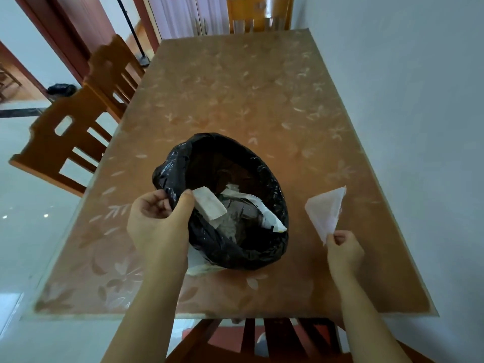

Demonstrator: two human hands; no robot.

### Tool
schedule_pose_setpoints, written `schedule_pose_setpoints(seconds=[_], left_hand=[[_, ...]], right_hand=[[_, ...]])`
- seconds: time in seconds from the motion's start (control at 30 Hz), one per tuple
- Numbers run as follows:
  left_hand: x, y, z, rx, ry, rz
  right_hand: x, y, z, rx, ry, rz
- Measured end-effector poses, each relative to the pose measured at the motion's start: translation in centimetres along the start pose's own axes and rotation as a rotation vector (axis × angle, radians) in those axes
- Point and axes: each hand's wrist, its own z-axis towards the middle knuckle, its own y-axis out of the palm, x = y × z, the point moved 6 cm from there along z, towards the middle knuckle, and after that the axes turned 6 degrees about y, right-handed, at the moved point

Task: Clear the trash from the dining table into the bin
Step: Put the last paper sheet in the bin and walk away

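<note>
A bin lined with a black plastic bag [264, 247] stands on the dining table [235, 100], near its front edge. Inside lie white paper scraps [210, 206] and a crumpled wrapper [264, 214]. My left hand [157, 221] grips the near-left rim of the bag, thumb inside. My right hand [343, 248] pinches the lower corner of a white folded tissue [326, 210], held just above the table to the right of the bin.
Wooden chairs stand along the table's left side [68, 142], at its far end [259, 14] and at the near edge [262, 341]. A white wall [419, 100] runs along the right. A black bag [61, 89] lies on the floor far left.
</note>
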Motion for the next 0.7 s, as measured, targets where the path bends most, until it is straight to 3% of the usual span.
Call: schedule_pose_setpoints(seconds=[0.23, 0.6, 0.7], left_hand=[[0.0, -1.8, 0.6, -0.072, -0.041, 0.001], [-0.2, -5.6, 2.1, -0.126, -0.118, -0.1], [-0.4, -6.4, 2.6, -0.141, -0.125, -0.117]], right_hand=[[-0.6, -1.4, -2.2, 0.043, 0.018, 0.015], [-8.7, -5.5, -9.2, 0.179, -0.211, 0.224], [-11.6, -5.7, -11.3, 0.117, -0.292, 0.279]])
